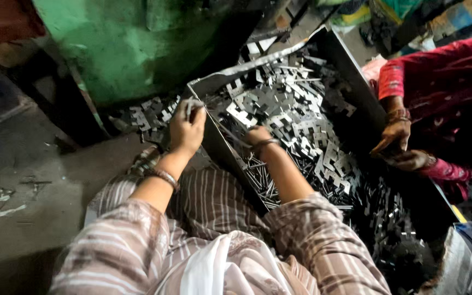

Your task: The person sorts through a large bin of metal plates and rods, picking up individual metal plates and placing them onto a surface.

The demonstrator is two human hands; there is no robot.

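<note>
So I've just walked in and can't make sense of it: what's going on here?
A person sits at a metal tray heaped with small flat metal stampings. Their left hand holds a few pieces at the tray's near corner; their right hand is down in the heap. A co-worker's hands are at the far side.

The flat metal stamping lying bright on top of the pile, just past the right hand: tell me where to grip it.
Pinch that flat metal stamping by one free edge, coming from above on the right hand side. It lies flat on the pile in the tray, so probably only its thin edges offer purchase.
</note>
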